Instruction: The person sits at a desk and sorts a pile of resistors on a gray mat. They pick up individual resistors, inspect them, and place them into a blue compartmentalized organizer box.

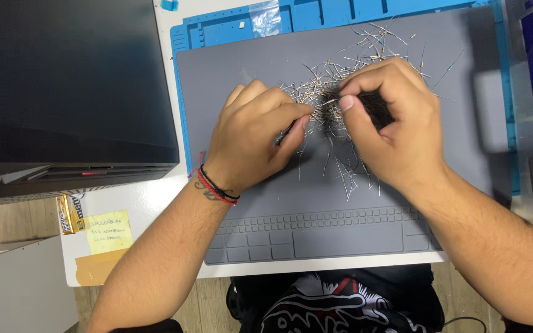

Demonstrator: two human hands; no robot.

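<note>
Both forearms are bare and sleeveless, the left wrist carries red and black cord bracelets (217, 187) beside a small dark tattoo (205, 190), and the right wrist is unadorned.

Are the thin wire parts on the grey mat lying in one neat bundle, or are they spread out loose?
Spread out loose. The wire parts lie crisscrossed in a pile on the grey mat, strays around it.
</note>
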